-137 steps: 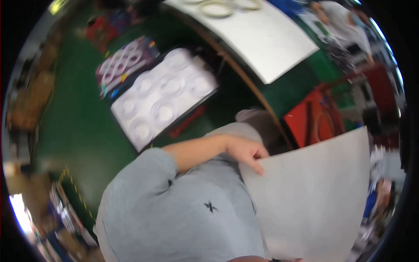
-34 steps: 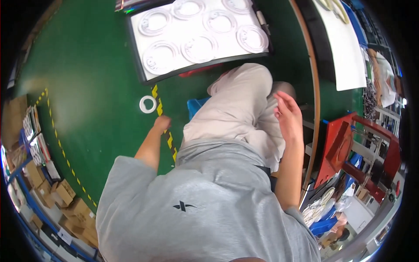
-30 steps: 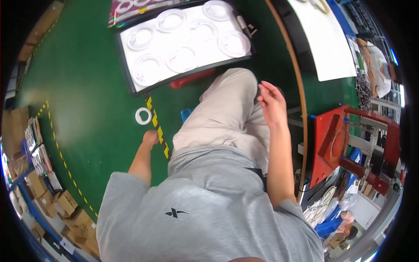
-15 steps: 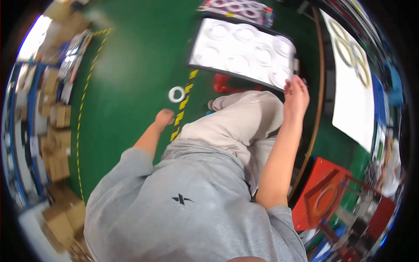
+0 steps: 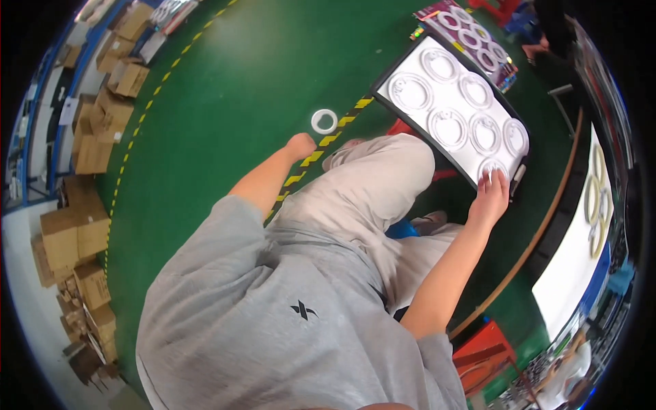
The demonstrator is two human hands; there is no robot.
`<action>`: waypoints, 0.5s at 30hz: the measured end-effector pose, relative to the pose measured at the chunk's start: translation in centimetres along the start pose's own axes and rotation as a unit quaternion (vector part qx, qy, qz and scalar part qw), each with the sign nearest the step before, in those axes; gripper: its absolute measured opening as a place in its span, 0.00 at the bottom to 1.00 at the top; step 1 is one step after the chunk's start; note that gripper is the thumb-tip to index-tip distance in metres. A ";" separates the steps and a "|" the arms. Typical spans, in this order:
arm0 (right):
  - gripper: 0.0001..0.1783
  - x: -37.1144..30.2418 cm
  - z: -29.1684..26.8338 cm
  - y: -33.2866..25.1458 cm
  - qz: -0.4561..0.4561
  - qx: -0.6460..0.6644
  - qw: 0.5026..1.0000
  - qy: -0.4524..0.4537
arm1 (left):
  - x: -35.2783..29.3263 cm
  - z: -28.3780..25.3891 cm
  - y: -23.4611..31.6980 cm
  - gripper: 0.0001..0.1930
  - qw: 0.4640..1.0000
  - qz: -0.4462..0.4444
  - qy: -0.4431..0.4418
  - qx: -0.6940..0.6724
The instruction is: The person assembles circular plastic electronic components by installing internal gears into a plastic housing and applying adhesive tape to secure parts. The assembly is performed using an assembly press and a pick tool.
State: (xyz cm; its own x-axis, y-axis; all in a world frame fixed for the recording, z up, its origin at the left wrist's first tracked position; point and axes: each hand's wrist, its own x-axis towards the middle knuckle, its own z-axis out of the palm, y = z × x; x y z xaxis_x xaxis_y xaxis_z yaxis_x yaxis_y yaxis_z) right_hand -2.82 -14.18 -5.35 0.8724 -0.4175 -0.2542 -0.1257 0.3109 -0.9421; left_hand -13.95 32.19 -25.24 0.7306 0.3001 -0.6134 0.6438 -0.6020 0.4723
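My right hand (image 5: 490, 195) reaches to the near right corner of a white, black-framed board (image 5: 432, 55). Its bunched fingertips press on a white coiled ring (image 5: 490, 162) and cover part of it. Several like rings, among them one pale ring (image 5: 447, 128), lie flat on the board. My left hand (image 5: 301, 145) is curled closed over the green floor. Just beyond its fingers shows another white ring (image 5: 324, 121); whether the two touch or are joined I cannot tell. What the left fingers hold, if anything, is hidden.
Beyond the board sits a colourful box (image 5: 471, 34) topped with more rings. Red legs (image 5: 403, 128) show under the board. To the right, a white-topped table (image 5: 570, 253) bears yellowish rings. Cardboard boxes (image 5: 76, 231) line the left; striped tape (image 5: 309, 161) crosses the floor.
The view has turned, so the board now appears farther right and tilted. My right fingertips have come from beside the board's corner onto the ring there. My left hand stays near the other ring.
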 end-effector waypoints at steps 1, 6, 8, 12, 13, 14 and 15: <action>0.13 -0.4 -0.4 0.9 0.007 -0.016 1.000 0.004 | 0.7 0.4 -0.3 0.10 1.000 -0.009 -0.002 -0.007; 0.11 -2.3 -2.6 7.2 0.153 -0.123 0.975 -0.101 | 1.4 2.3 0.7 0.14 0.998 -0.005 -0.015 0.053; 0.11 -2.6 -3.0 11.1 0.204 -0.245 0.934 -0.159 | 1.6 2.8 -0.3 0.12 0.997 -0.026 -0.018 0.068; 0.13 -3.9 -4.0 21.0 0.032 -0.560 0.770 -0.305 | 0.6 1.1 -5.7 0.13 0.992 -0.030 0.017 0.123; 0.17 -4.7 -4.1 22.3 0.042 -0.528 0.779 -0.335 | 0.5 0.2 -5.8 0.14 0.990 -0.042 0.007 0.137; 0.21 -5.3 -4.2 23.5 0.062 -0.620 0.716 -0.315 | 0.6 -0.9 -5.4 0.16 0.987 -0.053 0.001 0.150; 0.24 -6.5 -3.2 23.4 0.066 -0.641 0.697 -0.315 | 0.5 -1.8 -5.6 0.16 0.986 -0.069 0.011 0.151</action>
State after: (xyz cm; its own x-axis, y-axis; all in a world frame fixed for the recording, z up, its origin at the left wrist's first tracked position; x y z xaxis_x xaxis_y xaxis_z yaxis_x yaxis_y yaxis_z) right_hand -12.98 -6.94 -26.43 0.7974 0.1255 -0.5902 -0.1913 -0.8751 -0.4445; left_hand -16.80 37.03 -27.04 0.6485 0.4083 -0.6424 0.6421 -0.7467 0.1736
